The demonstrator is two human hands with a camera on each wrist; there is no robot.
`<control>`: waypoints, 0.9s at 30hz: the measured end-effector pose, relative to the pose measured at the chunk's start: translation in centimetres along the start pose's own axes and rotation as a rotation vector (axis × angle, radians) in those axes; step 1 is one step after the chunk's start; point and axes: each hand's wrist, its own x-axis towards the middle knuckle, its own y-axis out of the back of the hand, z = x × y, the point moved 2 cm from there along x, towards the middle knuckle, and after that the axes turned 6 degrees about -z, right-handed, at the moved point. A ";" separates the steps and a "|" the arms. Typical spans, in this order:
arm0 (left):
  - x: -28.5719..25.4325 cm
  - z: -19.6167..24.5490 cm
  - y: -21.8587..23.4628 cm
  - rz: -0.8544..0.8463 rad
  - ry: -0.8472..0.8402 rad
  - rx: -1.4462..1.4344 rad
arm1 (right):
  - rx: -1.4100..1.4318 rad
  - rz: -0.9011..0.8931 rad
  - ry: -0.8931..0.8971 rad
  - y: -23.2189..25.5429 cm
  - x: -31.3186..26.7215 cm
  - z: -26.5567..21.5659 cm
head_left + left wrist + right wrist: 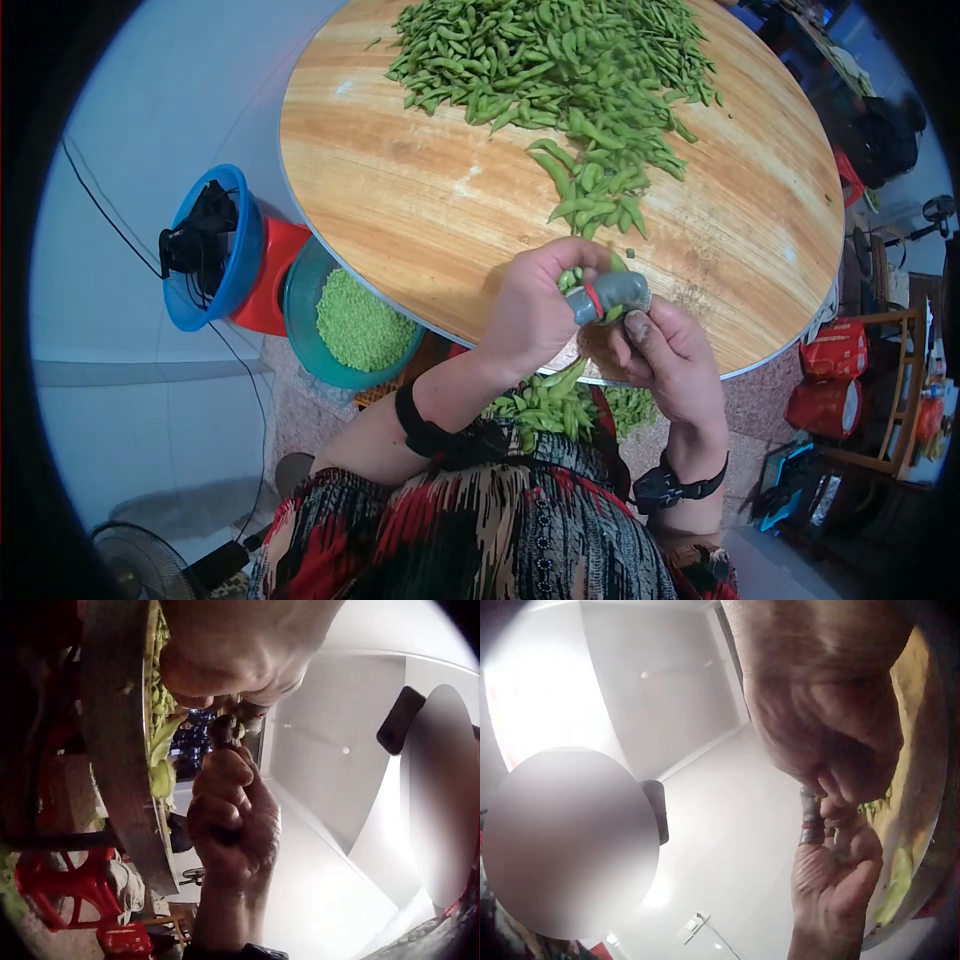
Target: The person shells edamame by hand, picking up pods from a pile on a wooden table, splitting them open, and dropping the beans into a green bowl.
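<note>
Both hands meet over the near edge of a round wooden table [420, 215]. My left hand [530, 310] holds green soybean pods [570, 279] in its curled fingers. Its thumb wears a grey cover [627, 290] with a red band. My right hand [680, 355] pinches at a pod by the covered thumb's tip, its fingers curled; most of that pod is hidden. In the right wrist view the grey cover [810, 814] reaches up to the right fingertips. A large heap of pods [560, 60] lies on the table, trailing down towards the hands.
More pods [550, 405] lie in the lap below the table edge. Left of the table, a teal basin [300, 300] holds shelled green beans [360, 325]. Beside it a blue basin [245, 215] with black items sits by a red stool [275, 280]. A fan [140, 565] stands lower left.
</note>
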 end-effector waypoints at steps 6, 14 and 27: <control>0.0 0.5 0.4 -0.261 0.135 -0.209 | 0.173 0.017 -0.030 -0.7 -0.3 -0.3; 0.3 0.3 -0.4 -0.117 0.138 0.045 | -0.363 0.240 0.125 0.6 0.4 0.7; 1.3 -1.5 0.3 -0.215 0.242 -0.353 | 0.057 0.279 0.012 1.9 2.5 0.9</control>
